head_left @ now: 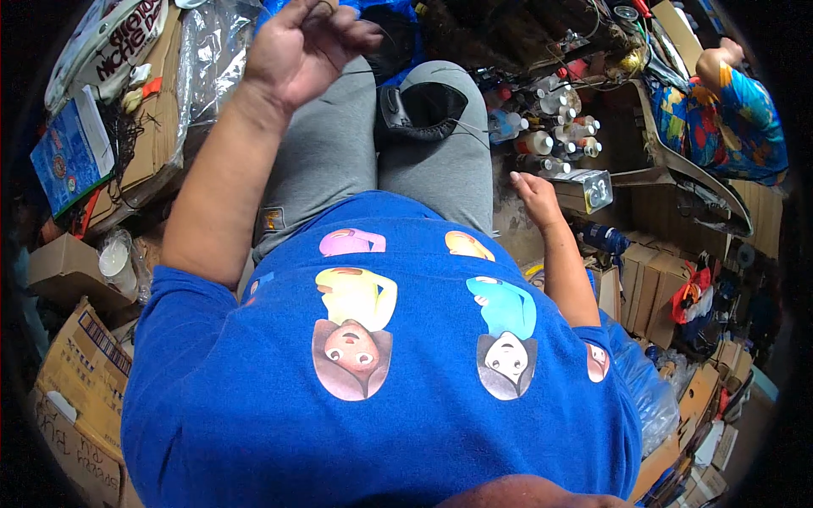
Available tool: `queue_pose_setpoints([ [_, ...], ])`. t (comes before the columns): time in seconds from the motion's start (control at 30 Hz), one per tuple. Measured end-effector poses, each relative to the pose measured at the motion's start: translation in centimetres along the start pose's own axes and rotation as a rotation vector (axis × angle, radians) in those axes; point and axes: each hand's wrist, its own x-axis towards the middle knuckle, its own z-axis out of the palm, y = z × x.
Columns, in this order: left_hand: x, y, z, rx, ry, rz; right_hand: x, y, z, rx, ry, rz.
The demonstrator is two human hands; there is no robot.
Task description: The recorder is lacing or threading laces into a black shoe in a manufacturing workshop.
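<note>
A glossy black item (421, 113) with a rounded edge and a dark hollow, shaped like a shoe, rests between my thighs. Thin dark strands stick out from its right side. My left hand (309, 51) is raised above my left thigh, up and left of the black item. Its fingers are curled in, and a thin dark thread shows by the fingertips. Out to the right, beyond my right thigh, is my right hand (539, 200), closed with the thumb uppermost. Whatever it may hold is too small to make out.
Several capped bottles (555, 127) crowd the floor at right, beside a clear-topped rectangular container (597, 190). A person in bright patterned clothes (720, 127) sits at upper right. Cardboard boxes (76, 271) and a plastic-wrapped stack (203, 68) line the left. Blue plastic (639, 372) lies by my right side.
</note>
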Motion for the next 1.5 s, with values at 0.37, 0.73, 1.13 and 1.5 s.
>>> queue_pose_setpoints([
  [0.37, 4.3, 4.9, -12.0, 1.344, 0.138, 0.245, -2.7, -0.1, -4.3, 1.092, 0.175, 0.453],
  [0.73, -1.5, -8.0, -1.6, 1.645, -0.663, 0.323, 6.7, -20.0, -1.5, -0.246, -0.294, -0.364],
  [1.13, 2.1, -5.2, -1.8, 1.497, -0.473, 0.556, 4.5, -18.6, -0.3, 0.199, -0.227, -0.208],
  [1.5, 4.6, -7.7, 0.2, 1.461, -0.644, 0.106, -0.1, -18.7, -5.3, 0.476, -0.192, -0.261],
])
